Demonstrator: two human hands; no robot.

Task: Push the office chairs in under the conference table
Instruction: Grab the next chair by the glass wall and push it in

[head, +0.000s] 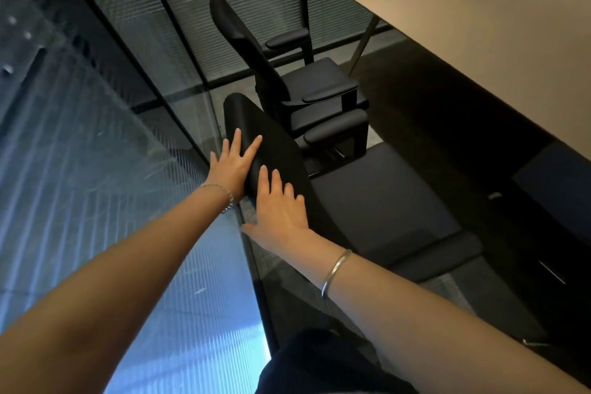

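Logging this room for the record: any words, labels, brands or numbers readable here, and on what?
None can be read. The near chair, the far chair, the conference table and the glass wall show no writing, label or number in this view.

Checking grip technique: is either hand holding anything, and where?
Nothing is gripped. Left hand and right hand press flat on the near chair's backrest top.

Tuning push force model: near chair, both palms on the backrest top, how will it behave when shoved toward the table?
Near chair likely rolls rather than tips, though its base is hidden. Left hand and right hand press flat high on the backrest, so it may recline or flex before the chair moves. Pushing up there could swivel the seat off line from the table.
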